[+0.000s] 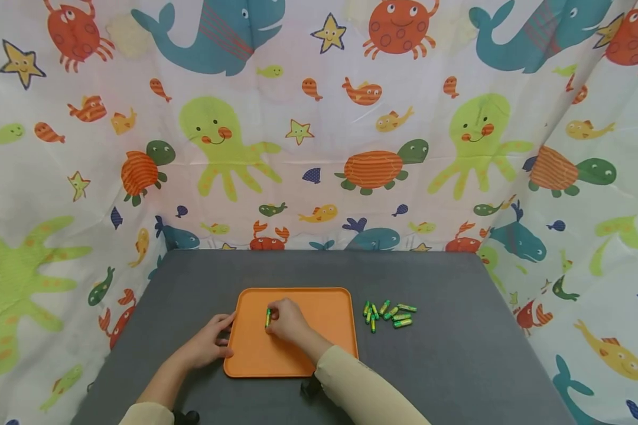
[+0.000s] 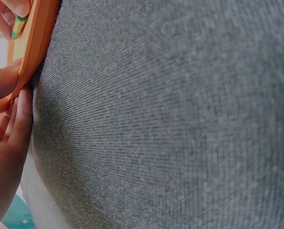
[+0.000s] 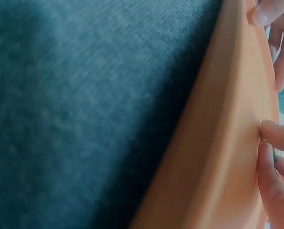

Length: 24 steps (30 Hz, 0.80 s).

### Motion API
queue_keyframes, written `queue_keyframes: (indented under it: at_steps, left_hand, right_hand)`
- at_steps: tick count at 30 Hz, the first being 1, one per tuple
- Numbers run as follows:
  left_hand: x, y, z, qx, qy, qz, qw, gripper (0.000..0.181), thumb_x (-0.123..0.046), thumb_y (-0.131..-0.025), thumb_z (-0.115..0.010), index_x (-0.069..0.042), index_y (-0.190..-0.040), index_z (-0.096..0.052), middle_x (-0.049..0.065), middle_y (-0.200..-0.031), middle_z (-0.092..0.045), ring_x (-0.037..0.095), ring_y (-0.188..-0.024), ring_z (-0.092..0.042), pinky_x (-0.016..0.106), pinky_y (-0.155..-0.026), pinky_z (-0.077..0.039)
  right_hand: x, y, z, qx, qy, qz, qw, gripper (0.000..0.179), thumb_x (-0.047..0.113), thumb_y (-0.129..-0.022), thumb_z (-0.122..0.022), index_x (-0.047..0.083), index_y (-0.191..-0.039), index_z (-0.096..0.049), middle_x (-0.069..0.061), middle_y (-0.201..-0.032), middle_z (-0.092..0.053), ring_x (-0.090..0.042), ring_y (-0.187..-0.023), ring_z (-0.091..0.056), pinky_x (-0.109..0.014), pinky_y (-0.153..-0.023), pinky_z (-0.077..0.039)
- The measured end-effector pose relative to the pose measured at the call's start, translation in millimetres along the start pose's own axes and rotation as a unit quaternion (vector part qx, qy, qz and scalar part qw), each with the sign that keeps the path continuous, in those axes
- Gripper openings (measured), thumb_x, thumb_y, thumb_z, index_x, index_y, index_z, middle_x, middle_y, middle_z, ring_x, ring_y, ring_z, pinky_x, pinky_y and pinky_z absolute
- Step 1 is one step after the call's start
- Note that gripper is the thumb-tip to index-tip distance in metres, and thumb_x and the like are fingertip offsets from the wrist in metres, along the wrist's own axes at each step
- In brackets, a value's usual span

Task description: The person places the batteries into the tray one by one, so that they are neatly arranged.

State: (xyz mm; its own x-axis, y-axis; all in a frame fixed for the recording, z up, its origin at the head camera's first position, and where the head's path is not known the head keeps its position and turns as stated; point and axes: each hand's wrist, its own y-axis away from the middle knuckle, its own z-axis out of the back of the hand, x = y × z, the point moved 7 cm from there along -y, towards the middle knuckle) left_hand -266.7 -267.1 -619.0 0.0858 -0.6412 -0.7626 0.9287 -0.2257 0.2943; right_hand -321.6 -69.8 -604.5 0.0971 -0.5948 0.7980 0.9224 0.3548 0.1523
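Observation:
An orange tray [image 1: 255,361] lies on the grey table. My right hand [image 1: 292,323] is over its left half, thumb and fingers pinching a small green-and-yellow battery [image 1: 268,319] that stands out past the fingertips. The left wrist view shows this battery [image 2: 17,29] tilted, close to the tray's surface. At the tray's left edge, my left hand [image 1: 208,342] grips the rim, with the thumb on the inner side and the fingers against the outside. In the right wrist view the held battery is mostly hidden behind the right fingers [image 3: 270,176].
Right of the tray, several green-and-yellow batteries [image 1: 402,323] lie loosely scattered on the grey tabletop [image 1: 446,360]. A curtain [image 1: 319,165] printed with sea animals hangs behind the table and along both sides.

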Motion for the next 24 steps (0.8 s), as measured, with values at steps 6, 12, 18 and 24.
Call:
queue_keyframes:
  at_steps: [6, 12, 18, 24]
  left_hand:
    - [-1.9, 0.4, -0.7, 0.005, 0.0, -0.006, 1.0, 0.099, -0.007, -0.08, -0.084, -0.01, -0.161, -0.027, 0.015, -0.15, -0.037, 0.031, -0.117, -0.061, 0.046, -0.095, -0.057]
    - [-0.4, 0.7, -1.3, -0.002, -0.003, 0.009, 1.0, 0.098, -0.008, -0.081, -0.084, -0.012, -0.161, -0.028, 0.01, -0.149, -0.038, 0.028, -0.117, -0.061, 0.047, -0.096, -0.056]
    - [-0.5, 0.3, -1.3, -0.003, -0.002, 0.009, 1.0, 0.098, -0.007, -0.081, -0.084, -0.013, -0.161, -0.028, 0.011, -0.149, -0.038, 0.029, -0.117, -0.061, 0.048, -0.097, -0.056]
    - [0.0, 0.9, -0.6, -0.005, -0.004, 0.007, 1.0, 0.098, -0.008, -0.081, -0.084, -0.012, -0.161, -0.028, 0.011, -0.149, -0.038, 0.029, -0.116, -0.061, 0.047, -0.097, -0.056]
  right_hand:
    - [0, 1.1, 1, 0.005, 0.004, 0.005, 1.0, 0.059, 0.003, -0.08, -0.085, 0.004, -0.135, -0.063, -0.004, -0.1, -0.059, -0.011, -0.082, -0.051, -0.023, -0.066, -0.05]
    - [-2, -0.6, 4, 0.007, -0.002, 0.01, 0.9999, 0.064, 0.001, -0.077, -0.086, 0.005, -0.136, -0.062, -0.005, -0.095, -0.06, -0.012, -0.078, -0.051, -0.025, -0.063, -0.048]
    - [-3, -1.8, 19, -0.011, -0.021, 0.016, 0.9996, 0.066, -0.002, -0.075, -0.086, 0.005, -0.136, -0.062, -0.009, -0.112, -0.065, -0.012, -0.082, -0.057, -0.026, -0.067, -0.053]
    - [2, 4.8, 43, -0.035, -0.041, 0.032, 0.998, 0.063, 0.001, -0.078, -0.086, 0.005, -0.136, -0.062, -0.014, -0.125, -0.064, -0.017, -0.093, -0.064, -0.026, -0.071, -0.057]
